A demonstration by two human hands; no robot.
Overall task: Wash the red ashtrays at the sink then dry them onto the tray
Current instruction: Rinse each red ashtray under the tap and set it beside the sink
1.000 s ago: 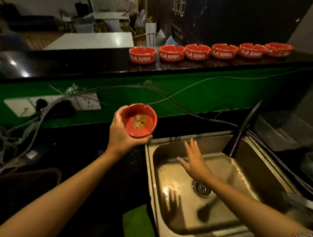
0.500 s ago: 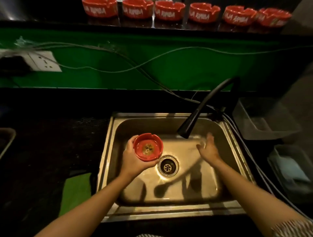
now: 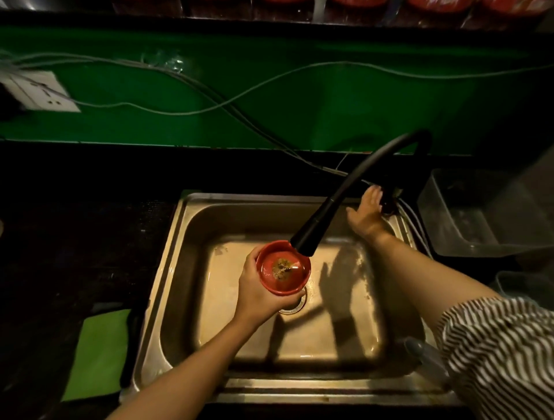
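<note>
My left hand (image 3: 260, 292) grips a red ashtray (image 3: 283, 268) from its left and underside, holding it over the drain of the steel sink (image 3: 192, 239). Brownish dirt lies in the ashtray's middle. The black faucet spout (image 3: 305, 241) ends just above the ashtray's far right rim. My right hand (image 3: 367, 214) reaches with straight fingers to the faucet base at the sink's back right corner. Red rims of more ashtrays (image 3: 356, 2) barely show on the shelf at the top edge.
A green cloth (image 3: 97, 355) lies on the dark counter left of the sink. Clear plastic bins (image 3: 467, 215) stand to the right. Cables (image 3: 209, 102) and a wall socket (image 3: 45, 96) run along the green wall behind. A grey object (image 3: 419, 349) rests at the sink's front right.
My left hand has brought the ashtray rightward under the spout. My right hand has moved from inside the basin up to the faucet base. The view has tilted further down.
</note>
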